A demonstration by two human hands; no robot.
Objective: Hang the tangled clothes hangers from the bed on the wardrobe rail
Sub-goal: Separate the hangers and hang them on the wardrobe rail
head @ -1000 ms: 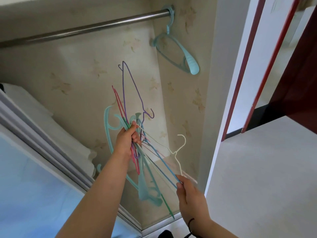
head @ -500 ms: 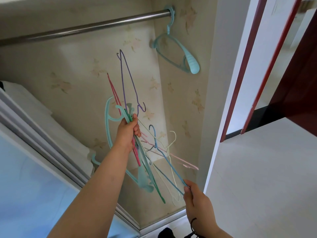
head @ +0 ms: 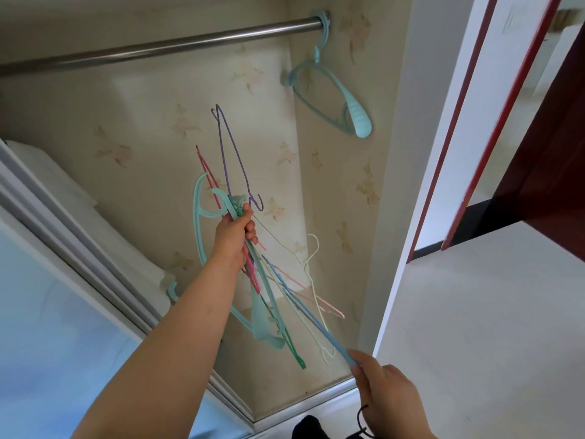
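head view — one wide-angle camera at head height | faces forward into the open wardrobe, rail [head: 164,47] high and far, floor [head: 474,327] at right | both forearms reach in from the near edge — close range | no second view

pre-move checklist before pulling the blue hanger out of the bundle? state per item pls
1. Left hand grips the hanger bundle: ok.
2. Right hand pinches the blue hanger at its low end: ok.
3. Blue hanger free of the bundle: not ok, its upper part runs in among the others.
4. White hanger clear of the blue one: cannot tell, they cross.
5. Room on the wardrobe rail: ok, only one teal hanger at its right end.
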